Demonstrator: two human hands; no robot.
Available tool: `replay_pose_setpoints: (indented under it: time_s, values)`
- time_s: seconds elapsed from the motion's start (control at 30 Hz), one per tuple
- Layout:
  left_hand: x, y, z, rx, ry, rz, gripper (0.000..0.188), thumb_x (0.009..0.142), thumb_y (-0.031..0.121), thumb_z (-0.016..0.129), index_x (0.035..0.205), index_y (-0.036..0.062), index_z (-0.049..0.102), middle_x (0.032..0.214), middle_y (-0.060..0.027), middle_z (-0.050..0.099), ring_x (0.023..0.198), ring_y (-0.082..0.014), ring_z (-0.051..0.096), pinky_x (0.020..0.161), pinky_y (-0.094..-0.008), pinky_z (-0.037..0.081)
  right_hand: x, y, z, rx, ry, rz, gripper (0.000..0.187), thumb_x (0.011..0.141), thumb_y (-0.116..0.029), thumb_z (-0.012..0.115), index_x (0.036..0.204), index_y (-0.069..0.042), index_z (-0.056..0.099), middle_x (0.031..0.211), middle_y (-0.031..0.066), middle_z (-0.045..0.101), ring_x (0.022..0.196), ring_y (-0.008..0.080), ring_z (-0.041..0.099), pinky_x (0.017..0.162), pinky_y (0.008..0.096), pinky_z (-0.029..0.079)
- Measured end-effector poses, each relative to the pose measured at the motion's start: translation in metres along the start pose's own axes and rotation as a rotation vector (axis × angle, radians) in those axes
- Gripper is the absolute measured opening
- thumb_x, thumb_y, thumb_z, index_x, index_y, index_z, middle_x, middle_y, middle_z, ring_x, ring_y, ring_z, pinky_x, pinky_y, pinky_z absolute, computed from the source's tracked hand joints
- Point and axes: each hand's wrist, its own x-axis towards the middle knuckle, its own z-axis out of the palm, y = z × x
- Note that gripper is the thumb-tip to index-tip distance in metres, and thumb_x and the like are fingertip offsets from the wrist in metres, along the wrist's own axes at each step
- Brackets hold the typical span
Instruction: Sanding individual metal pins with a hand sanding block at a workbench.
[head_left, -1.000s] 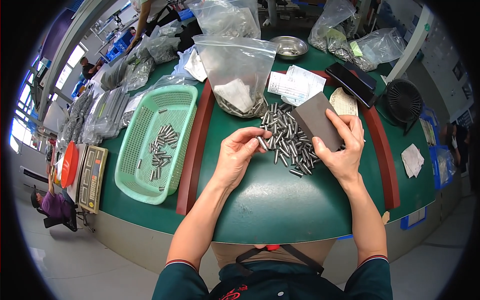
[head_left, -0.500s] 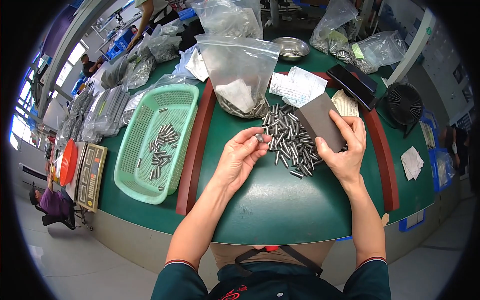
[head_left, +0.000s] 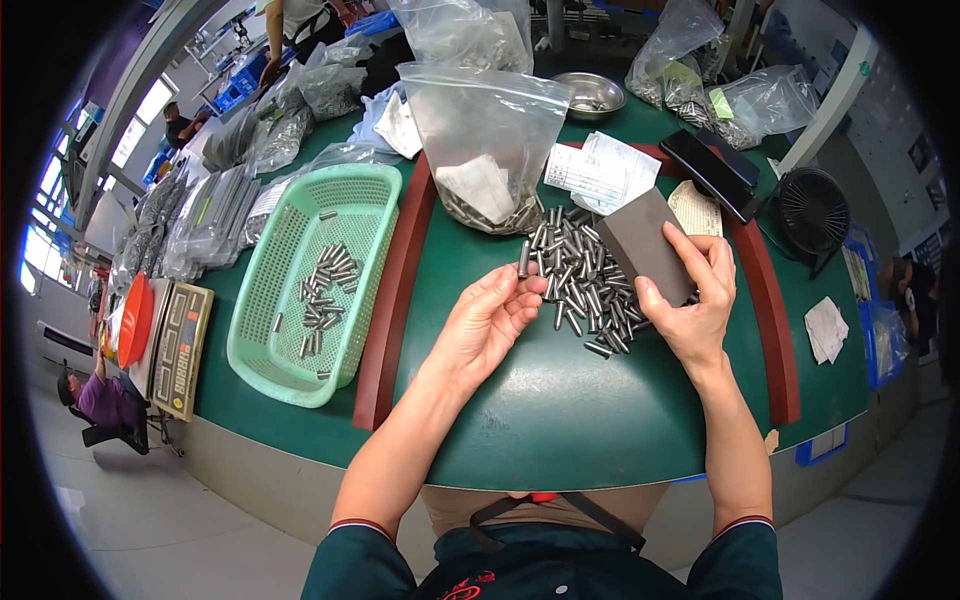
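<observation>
1. Since the earlier frame, one metal pin in the left hand has turned to stand nearly upright; the right hand looks almost unmoved.
2. At far left, I see dark markings on the scale, but I can't read them.
3. Next, the green basket holds loose pins and shows me no label.
4. Left fingers pinch the pin, nearly closed, beside the pile of pins; I judge a slack pinch could lose it among its look-alikes.
5. Beyond the pile, white slips carry fine print I can't make out.
6. Right fingers spread wide, gripping a grey-brown block; if it slipped, it could scatter pins across the table.
7. Behind it, a tan card bears marks, illegible to me.
</observation>
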Motion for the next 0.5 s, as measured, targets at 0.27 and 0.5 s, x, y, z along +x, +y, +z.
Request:
replay_pose_setpoints:
  time_s: [0.27, 0.5]
  values:
    - [0.0016, -0.0006, 0.003, 0.032, 0.013, -0.002, 0.026, 0.098, 0.015, 0.06, 0.117, -0.0015, 0.06, 0.1, -0.011, 0.068, 0.083, -0.0124, 0.065, 0.076, -0.0228, 0.057, -0.0012, 0.005, 0.0029, 0.021, 0.034, 0.012, 0.059, 0.056, -0.023, 0.08, 0.112, -0.005, 0.071, 0.093, 0.0093, 0.058, 0.084, 0.0237, 0.056, 0.077, 0.0364, 0.041]
    - [0.0008, -0.0002, 0.0035, 0.06, 0.0, 0.003, 0.028, 0.096, 0.014, 0.062, 0.119, -0.0018, 0.061, 0.1, -0.0106, 0.068, 0.083, -0.0114, 0.064, 0.076, -0.0214, 0.056, -0.0013, 0.0071, 0.0037, 0.026, 0.04, 0.009, 0.059, 0.056, -0.023, 0.08, 0.112, -0.005, 0.071, 0.093, 0.0086, 0.058, 0.083, 0.023, 0.056, 0.076, 0.0359, 0.041]
